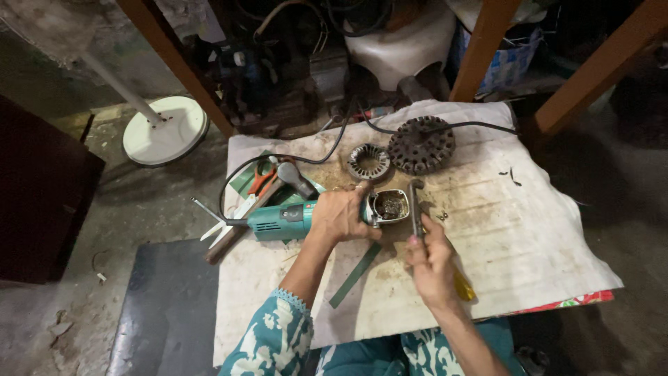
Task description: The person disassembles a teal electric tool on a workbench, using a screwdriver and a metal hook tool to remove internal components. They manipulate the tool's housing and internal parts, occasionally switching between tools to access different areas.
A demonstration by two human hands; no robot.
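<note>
On the white board (529,244) across my lap, my left hand (341,214) is wrapped around the green angle grinder (282,221), which lies near the middle with its opened metal gear head (390,206) pointing right. My right hand (430,261) grips a screwdriver (416,209) by its yellow handle, shaft pointing up; the tip looks to sit just beside the gear head, though I can't tell whether it touches. To the right the board is mostly bare out to its edge. Along the far edge lie a dark round rotor (422,145) and a wound stator ring (368,161), close together. Pliers with orange grips (260,179) and a hammer (278,182) crowd the left side. The grinder's head is grimy inside, its black cord (306,159) looping away behind
</note>
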